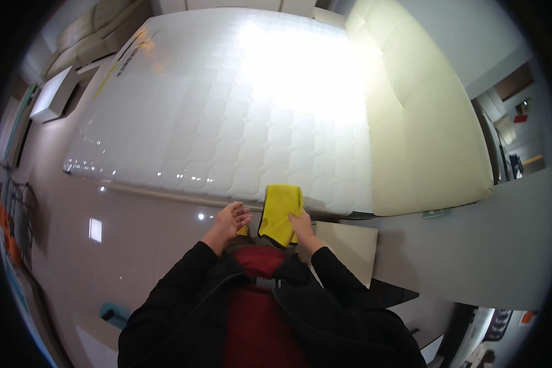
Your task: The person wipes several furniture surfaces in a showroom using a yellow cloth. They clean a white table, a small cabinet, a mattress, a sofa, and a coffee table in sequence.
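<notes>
My right hand (302, 227) grips a folded yellow cloth with a dark edge (280, 214) by its right side. The cloth hangs in front of my body, by the near edge of the mattress. To the left of the cloth, my left hand (233, 221) is raised with its fingers apart and nothing in it. Ahead lies a white quilted mattress (239, 138) in clear plastic wrap, glaring brightly at its upper right. A cream padded headboard (432, 147) stands at its right end.
A cream bedside cabinet (349, 248) stands close at my right, below the headboard. Glossy floor tiles (133, 230) run along the left. Farther off are a beige sofa (96, 32) and a low white table (55, 94). A teal object (115, 315) lies at the lower left.
</notes>
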